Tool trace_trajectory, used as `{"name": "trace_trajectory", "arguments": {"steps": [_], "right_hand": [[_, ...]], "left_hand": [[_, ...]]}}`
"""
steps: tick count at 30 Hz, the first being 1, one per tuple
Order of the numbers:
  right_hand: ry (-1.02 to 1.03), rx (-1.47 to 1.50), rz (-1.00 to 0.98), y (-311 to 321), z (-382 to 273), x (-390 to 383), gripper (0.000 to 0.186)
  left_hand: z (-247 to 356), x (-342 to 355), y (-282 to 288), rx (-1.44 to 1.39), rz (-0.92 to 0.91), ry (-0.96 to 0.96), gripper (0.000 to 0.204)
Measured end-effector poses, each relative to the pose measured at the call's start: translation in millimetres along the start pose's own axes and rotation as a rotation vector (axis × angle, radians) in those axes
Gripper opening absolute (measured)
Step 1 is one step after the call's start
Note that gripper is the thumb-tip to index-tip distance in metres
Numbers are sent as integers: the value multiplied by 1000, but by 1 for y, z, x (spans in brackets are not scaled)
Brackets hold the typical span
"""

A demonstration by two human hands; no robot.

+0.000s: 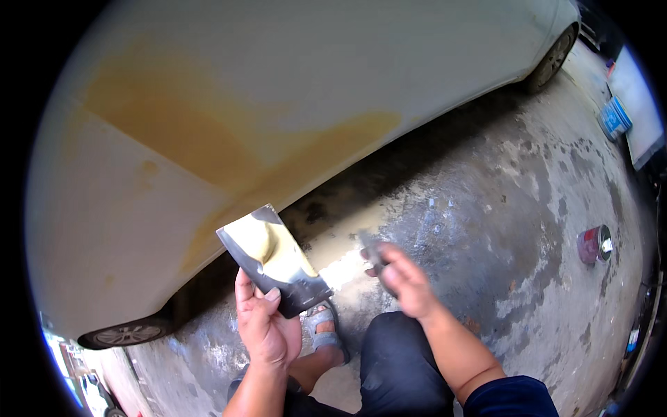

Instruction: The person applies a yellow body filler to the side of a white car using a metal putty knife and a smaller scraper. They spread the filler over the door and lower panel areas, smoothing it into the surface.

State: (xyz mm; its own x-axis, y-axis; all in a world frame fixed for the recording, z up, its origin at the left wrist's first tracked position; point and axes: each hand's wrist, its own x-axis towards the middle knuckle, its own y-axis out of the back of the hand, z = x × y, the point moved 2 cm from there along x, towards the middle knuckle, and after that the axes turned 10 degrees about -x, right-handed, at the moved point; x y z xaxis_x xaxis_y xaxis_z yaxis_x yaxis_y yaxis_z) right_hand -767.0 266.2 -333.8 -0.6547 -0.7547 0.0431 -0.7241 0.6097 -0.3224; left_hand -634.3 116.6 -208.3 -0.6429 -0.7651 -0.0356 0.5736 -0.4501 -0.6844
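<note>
My left hand (266, 325) grips a dark rectangular mixing board (302, 292) by its lower left edge, thumb on top. Creamy yellow body filler (256, 240) is spread thickly over the board's upper part. To the right of the board, my right hand (413, 288) is closed around a small dark spreader (375, 258), blurred by motion; its tip points up and left, apart from the board. Beyond both hands stands a pale car (389, 55), with yellow-brown filler patches (187, 125) smeared over its side. Neither hand touches the car.
A stained concrete floor (479, 208) runs along the car's lower edge. At the right stand an open tin (589, 247) and a blue bucket (614, 118). The car's wheels show at lower left (128, 335) and upper right (554, 59). My sandalled foot (324, 330) is below the board.
</note>
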Motion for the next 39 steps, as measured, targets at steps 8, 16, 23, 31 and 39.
{"name": "trace_trajectory", "arguments": {"steps": [8,16,23,31,39], "right_hand": [[-116,228,-225,-19,-44,-29,39],[33,181,-192,-18,-107,-14,39],[504,-205,-323,12,-200,-9,38],[589,-789,-467,-9,-222,-6,51],[848,-1247,157,-14,-231,-32,38]], "left_hand": [[-2,-23,-24,-80,-127,-95,53],[10,-34,-33,841,-656,-180,41],[28,-16,-28,887,-411,26,32],[26,-32,-29,148,-563,279,37],[26,-48,-63,70,-337,48,39]]}}
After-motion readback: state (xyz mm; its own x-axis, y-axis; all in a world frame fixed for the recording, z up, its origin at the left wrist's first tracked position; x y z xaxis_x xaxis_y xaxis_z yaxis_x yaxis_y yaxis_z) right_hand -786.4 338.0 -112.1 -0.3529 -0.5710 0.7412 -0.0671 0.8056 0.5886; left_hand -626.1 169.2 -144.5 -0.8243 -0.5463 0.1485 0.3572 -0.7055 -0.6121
